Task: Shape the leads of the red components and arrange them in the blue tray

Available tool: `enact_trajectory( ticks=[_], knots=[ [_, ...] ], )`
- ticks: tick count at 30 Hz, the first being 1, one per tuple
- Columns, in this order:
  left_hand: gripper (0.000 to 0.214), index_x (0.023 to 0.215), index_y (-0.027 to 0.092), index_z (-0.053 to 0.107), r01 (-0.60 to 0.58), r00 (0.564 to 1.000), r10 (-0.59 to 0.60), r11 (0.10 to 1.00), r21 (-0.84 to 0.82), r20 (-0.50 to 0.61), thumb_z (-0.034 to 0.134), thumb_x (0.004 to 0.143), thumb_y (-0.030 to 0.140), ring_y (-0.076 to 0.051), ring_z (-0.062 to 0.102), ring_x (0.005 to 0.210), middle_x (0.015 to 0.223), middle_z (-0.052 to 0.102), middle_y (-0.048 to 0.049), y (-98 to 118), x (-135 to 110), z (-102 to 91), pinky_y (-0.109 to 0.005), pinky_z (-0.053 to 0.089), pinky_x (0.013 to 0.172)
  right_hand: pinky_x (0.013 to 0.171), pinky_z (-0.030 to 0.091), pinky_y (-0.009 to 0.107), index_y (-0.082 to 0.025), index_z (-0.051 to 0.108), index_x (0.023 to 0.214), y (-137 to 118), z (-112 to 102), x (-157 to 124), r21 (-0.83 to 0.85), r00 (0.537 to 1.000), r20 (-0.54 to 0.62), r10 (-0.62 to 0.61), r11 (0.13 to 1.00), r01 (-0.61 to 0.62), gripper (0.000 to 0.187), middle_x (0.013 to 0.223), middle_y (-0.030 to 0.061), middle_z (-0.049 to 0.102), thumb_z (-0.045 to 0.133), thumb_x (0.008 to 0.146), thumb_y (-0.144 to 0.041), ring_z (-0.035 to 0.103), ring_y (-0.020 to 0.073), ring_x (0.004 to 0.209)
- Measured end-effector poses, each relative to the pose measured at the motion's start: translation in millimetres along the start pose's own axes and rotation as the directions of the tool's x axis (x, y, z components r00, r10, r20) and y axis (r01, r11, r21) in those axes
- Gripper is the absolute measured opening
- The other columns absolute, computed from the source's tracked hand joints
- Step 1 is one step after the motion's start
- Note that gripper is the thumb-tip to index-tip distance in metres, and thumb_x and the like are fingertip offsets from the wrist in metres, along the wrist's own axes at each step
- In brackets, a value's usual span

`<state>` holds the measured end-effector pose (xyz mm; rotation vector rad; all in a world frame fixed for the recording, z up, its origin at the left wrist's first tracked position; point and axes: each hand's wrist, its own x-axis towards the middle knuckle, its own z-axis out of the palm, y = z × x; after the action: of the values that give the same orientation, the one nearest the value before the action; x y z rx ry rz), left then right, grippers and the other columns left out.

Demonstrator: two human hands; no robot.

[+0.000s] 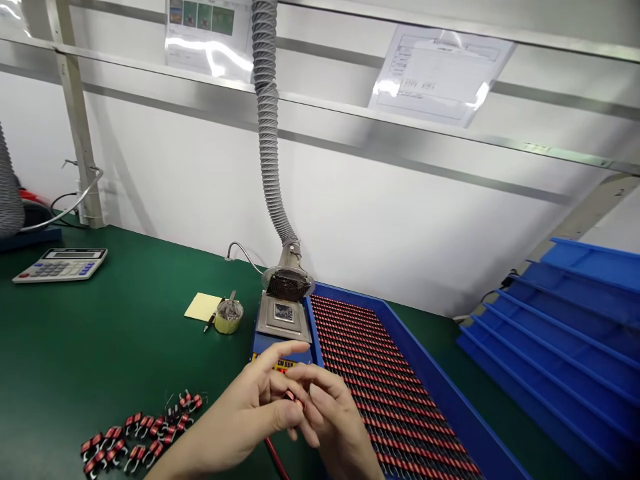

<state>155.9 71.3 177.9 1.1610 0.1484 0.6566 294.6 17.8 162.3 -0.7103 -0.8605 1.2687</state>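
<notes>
My left hand [240,400] and my right hand [330,417] meet low in the middle of the view, their fingers pinching a small red-and-black wound component [293,398], mostly hidden by the fingertips. Below my left hand a thin red rod or wire [276,460] runs out of the frame. To the left, a loose heap of similar red components [140,430] with bent wire leads lies on the green bench mat [100,347]. Under my right hand, a blue tray [440,373] holds dense rows of the same red components.
Behind the hands stands a metal solder station [283,317] on a blue base, with a grey ribbed fume hose [267,113] rising above it. A yellow note [203,307], a tape roll holding tools [229,318], a calculator [60,265] and stacked blue trays [555,340] surround it.
</notes>
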Motion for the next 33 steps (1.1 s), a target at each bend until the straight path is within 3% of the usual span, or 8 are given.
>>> enact_trajectory(
  ticks=[2,4,7,10,15,19,28,33],
  knots=[
    [0.067,0.135,0.021,0.041,0.038,0.999,-0.038,0.999,0.023,0.004,0.074,0.079,0.036,-0.017,0.068,0.073,0.082,0.069,-0.0030,-1.7,-0.7,0.1,-0.025,0.048,0.066,0.040,0.043,0.021,-0.018,0.075,0.073,3.1,0.6,2.6,0.008,0.999,0.039,-0.020,1.000,0.020,0.020,0.056,-0.0022,0.058,0.076,0.074,-0.038,0.045,0.0047,0.034],
    [0.062,0.135,0.021,0.041,0.065,0.997,-0.063,0.995,0.080,-0.036,0.072,0.081,0.027,-0.016,0.067,0.077,0.084,0.069,-0.0025,-0.6,-1.3,0.9,-0.027,0.048,0.072,0.039,0.039,0.018,-0.016,0.072,0.063,0.5,1.3,3.6,0.004,0.998,0.023,-0.064,0.998,0.064,0.023,0.049,-0.0046,0.050,0.076,0.074,-0.036,0.043,0.0038,0.035],
    [0.058,0.134,0.023,0.040,0.084,0.995,-0.072,0.981,0.175,-0.074,0.067,0.083,0.021,-0.016,0.066,0.081,0.088,0.070,-0.0017,4.8,-2.5,2.6,-0.030,0.047,0.080,0.044,0.038,0.015,-0.017,0.068,0.061,-12.6,-1.1,-0.2,-0.001,0.980,-0.102,-0.171,0.985,0.172,0.024,0.050,-0.0049,0.048,0.075,0.077,-0.034,0.045,0.0043,0.043],
    [0.053,0.133,0.025,0.040,0.074,0.994,-0.052,0.968,0.238,-0.096,0.064,0.085,0.022,-0.015,0.066,0.081,0.091,0.070,-0.0013,8.9,-4.4,3.0,-0.030,0.046,0.080,0.046,0.039,0.017,-0.020,0.070,0.067,-22.6,-7.2,-5.8,-0.125,0.922,-0.232,-0.310,0.950,0.287,0.021,0.051,-0.0051,0.047,0.072,0.079,-0.037,0.045,0.0060,0.045],
    [0.054,0.134,0.026,0.040,0.046,0.991,-0.005,0.948,0.314,-0.132,0.064,0.086,0.028,-0.019,0.063,0.090,0.092,0.070,-0.0014,6.7,-8.5,0.1,-0.035,0.043,0.088,0.061,0.046,0.024,-0.023,0.078,0.084,-12.2,-6.4,-3.9,-0.515,0.957,-0.053,-0.285,0.829,0.219,0.018,0.065,0.0012,0.060,0.068,0.083,-0.038,0.056,0.0132,0.063],
    [0.054,0.135,0.031,0.040,0.097,0.984,-0.021,0.898,0.428,-0.178,0.063,0.086,0.029,-0.020,0.061,0.094,0.093,0.070,0.0009,8.7,-11.7,0.3,-0.035,0.040,0.090,0.058,0.043,0.022,-0.024,0.075,0.075,-2.2,4.6,0.8,-0.463,0.966,-0.042,-0.256,0.862,0.208,0.016,0.066,-0.0004,0.059,0.068,0.083,-0.036,0.053,0.0117,0.062],
    [0.050,0.133,0.032,0.043,0.108,0.985,-0.035,0.891,0.440,-0.169,0.062,0.087,0.030,-0.022,0.059,0.102,0.098,0.070,0.0001,12.0,-12.2,0.2,-0.036,0.039,0.092,0.056,0.042,0.021,-0.018,0.068,0.065,-0.8,9.9,-0.6,-0.365,0.962,-0.105,-0.252,0.909,0.199,0.023,0.062,-0.0017,0.053,0.070,0.082,-0.034,0.048,0.0103,0.059],
    [0.044,0.135,0.027,0.041,0.066,0.991,-0.030,0.955,0.288,-0.129,0.054,0.093,0.032,-0.018,0.058,0.089,0.091,0.063,-0.0014,10.2,-11.8,4.3,-0.033,0.042,0.085,0.052,0.040,0.022,-0.018,0.065,0.063,2.2,14.5,-1.6,-0.319,0.945,-0.157,-0.286,0.920,0.226,0.025,0.059,-0.0025,0.049,0.068,0.083,-0.033,0.044,0.0102,0.055]
  ],
)
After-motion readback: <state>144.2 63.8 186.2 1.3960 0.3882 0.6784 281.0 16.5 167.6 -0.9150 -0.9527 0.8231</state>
